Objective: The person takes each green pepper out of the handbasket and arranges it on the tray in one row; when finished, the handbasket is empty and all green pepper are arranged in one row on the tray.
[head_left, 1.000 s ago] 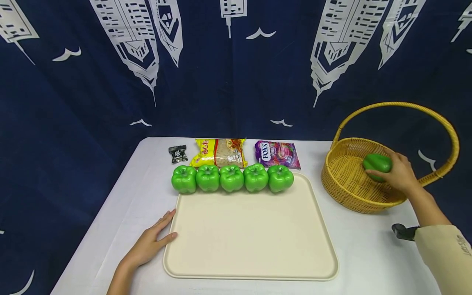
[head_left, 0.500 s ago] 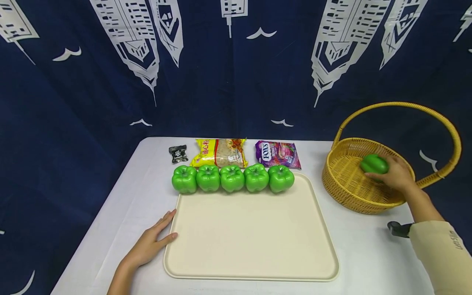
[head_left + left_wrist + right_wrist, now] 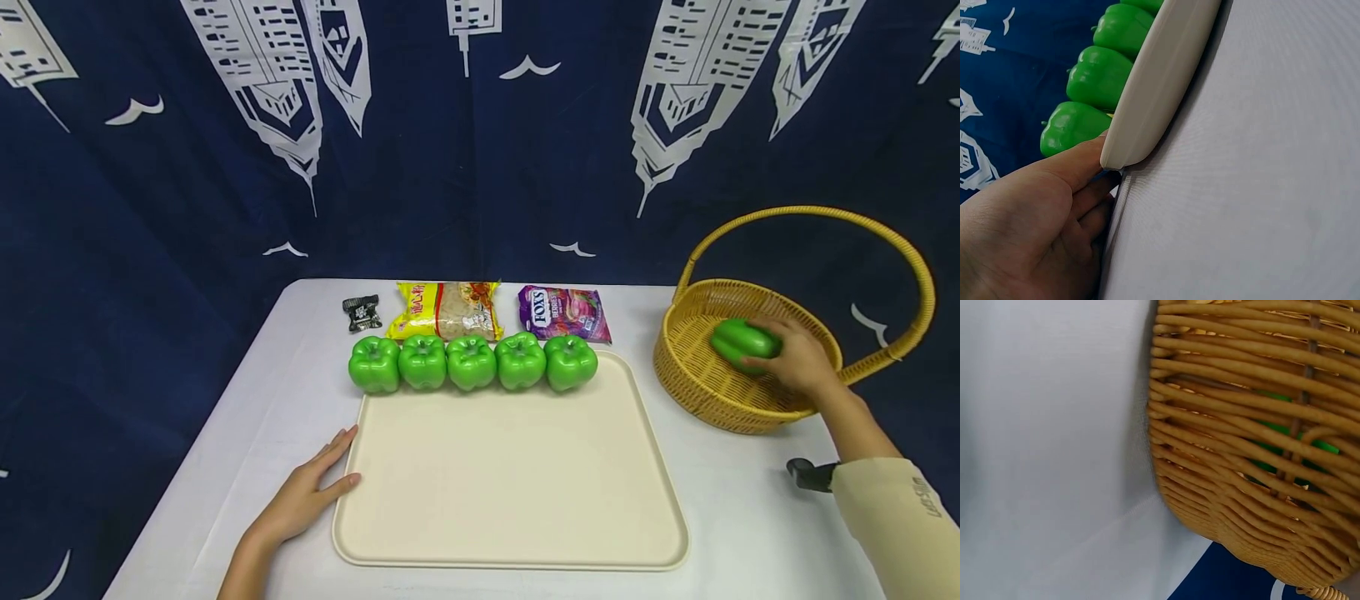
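Inside the yellow wicker basket point(image 3: 693, 392), my right hand point(image 3: 801, 357) holds a green bell pepper point(image 3: 742, 345) lying on its side, thumb at the near side and fingers on the far side. Through the weave in the right wrist view, bits of green pepper point(image 3: 1282, 428) show; the right hand is hidden there. My left hand point(image 3: 303, 492) rests at the left edge of the cream tray point(image 3: 510, 483), fingers fairly straight. In the left wrist view its thumb touches the tray's rim point(image 3: 1160, 81). Several green bell peppers point(image 3: 472, 363) stand in a row along the tray's far edge.
Behind the row lie a small black wrapped packet point(image 3: 362, 313), a yellow noodle bag point(image 3: 448, 311) and a purple candy bag point(image 3: 564, 314). The basket's tall handle point(image 3: 810, 211) arches over its opening. A dark blue curtain point(image 3: 465, 183) hangs behind the white table point(image 3: 225, 433).
My right hand has moved left inside the basket, and the green bell pepper has shifted left with it. The left hand, the tray and the row of peppers stay put.
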`<move>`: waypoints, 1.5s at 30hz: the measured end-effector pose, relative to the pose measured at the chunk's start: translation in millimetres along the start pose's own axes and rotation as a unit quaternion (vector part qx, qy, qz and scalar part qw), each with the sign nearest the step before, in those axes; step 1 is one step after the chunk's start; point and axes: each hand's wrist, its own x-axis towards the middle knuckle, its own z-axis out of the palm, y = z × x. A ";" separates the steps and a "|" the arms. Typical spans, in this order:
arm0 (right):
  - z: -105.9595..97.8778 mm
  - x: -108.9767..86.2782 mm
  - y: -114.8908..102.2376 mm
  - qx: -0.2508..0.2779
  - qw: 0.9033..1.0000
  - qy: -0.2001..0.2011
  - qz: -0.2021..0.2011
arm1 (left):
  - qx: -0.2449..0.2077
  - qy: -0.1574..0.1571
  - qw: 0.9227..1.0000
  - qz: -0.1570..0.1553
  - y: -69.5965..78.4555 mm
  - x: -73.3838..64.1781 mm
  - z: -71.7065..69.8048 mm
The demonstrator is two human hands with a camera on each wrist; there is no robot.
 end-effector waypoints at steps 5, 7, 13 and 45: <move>1.3 0.5 -5.8 0.002 1.000 -0.005 -0.028 | -0.007 -0.001 1.000 0.000 0.7 -0.6 -0.6; 1.8 0.4 -8.9 0.005 0.999 -0.006 -0.037 | -0.006 0.000 1.000 0.000 0.8 -0.5 -0.8; 3.4 -1.1 -15.1 0.015 1.000 -0.015 -0.018 | -0.006 -0.001 1.000 0.001 1.4 0.1 -0.7; -9.7 -17.4 -45.0 0.039 0.997 0.049 -0.036 | -0.009 -0.004 1.000 -0.007 1.1 0.2 -0.1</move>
